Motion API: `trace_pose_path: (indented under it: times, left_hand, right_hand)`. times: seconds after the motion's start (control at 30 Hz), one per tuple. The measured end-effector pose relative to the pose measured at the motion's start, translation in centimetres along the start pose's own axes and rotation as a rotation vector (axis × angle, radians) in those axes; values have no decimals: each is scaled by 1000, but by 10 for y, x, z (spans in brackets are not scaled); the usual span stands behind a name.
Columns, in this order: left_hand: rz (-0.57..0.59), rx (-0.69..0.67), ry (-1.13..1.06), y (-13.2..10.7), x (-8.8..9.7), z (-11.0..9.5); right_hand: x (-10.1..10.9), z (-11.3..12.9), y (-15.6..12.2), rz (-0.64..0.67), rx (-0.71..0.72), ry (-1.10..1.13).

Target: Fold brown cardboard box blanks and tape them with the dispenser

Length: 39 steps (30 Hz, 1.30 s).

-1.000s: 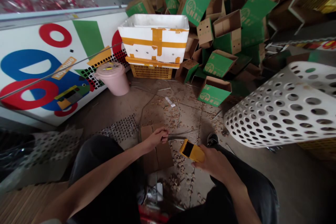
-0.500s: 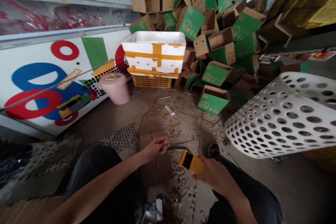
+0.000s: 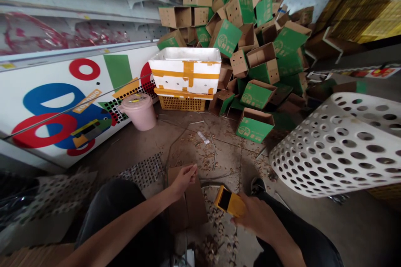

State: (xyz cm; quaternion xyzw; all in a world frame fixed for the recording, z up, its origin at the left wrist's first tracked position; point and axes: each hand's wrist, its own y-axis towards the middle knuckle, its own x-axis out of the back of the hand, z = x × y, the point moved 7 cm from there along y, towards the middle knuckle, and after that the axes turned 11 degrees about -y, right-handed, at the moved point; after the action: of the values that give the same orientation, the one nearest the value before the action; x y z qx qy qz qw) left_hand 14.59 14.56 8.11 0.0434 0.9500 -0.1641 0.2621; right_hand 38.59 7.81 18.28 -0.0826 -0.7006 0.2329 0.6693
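My right hand (image 3: 257, 217) is wrapped around a yellow box-like tool (image 3: 231, 202) with a dark rectangular opening, held low over the floor between my knees. I cannot make out its exact kind. My left hand (image 3: 185, 178) hovers above a flat brown cardboard piece (image 3: 188, 207), its fingers curled together in a pinch. Whatever those fingers hold, if anything, is too small to see. The two hands are apart. Small brown bits (image 3: 216, 240) are scattered on the floor below the tool.
A large white perforated basket (image 3: 332, 150) lies tilted at right. Ahead stand a taped white foam box (image 3: 184, 79) on a yellow crate (image 3: 181, 103) and a pink lidded bucket (image 3: 140, 112). Green and brown cartons (image 3: 255, 126) pile up behind. Shelving (image 3: 84, 29) lines the left.
The view has tilted up slightly, so the scene sits lower. My left hand has turned a little, its fingers pointing more upward. My right hand keeps hold of the yellow tool.
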Motion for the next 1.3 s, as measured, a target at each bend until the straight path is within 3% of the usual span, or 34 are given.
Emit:
trace_pose_path:
  times: [0.17, 0.37, 0.53, 0.77, 0.97, 1.3]
  left_hand:
    - [-6, -25, 31, 3, 2, 0]
    - [17, 67, 81, 5, 4, 10]
    - [71, -10, 17, 4, -3, -1]
    - [-128, -16, -46, 11, 11, -5]
    - [-98, -100, -110, 13, 10, -15]
    - [-213, -269, 22, 9, 25, -29]
  right_hand:
    - [3, 2, -2, -3, -2, 10]
    - [6, 4, -2, 61, -39, 40]
    - [7, 4, -4, 68, -26, 57]
    - [6, 5, -4, 70, -18, 57]
    - [2, 3, -2, 70, -14, 39]
    - [4, 4, -2, 78, -20, 37]
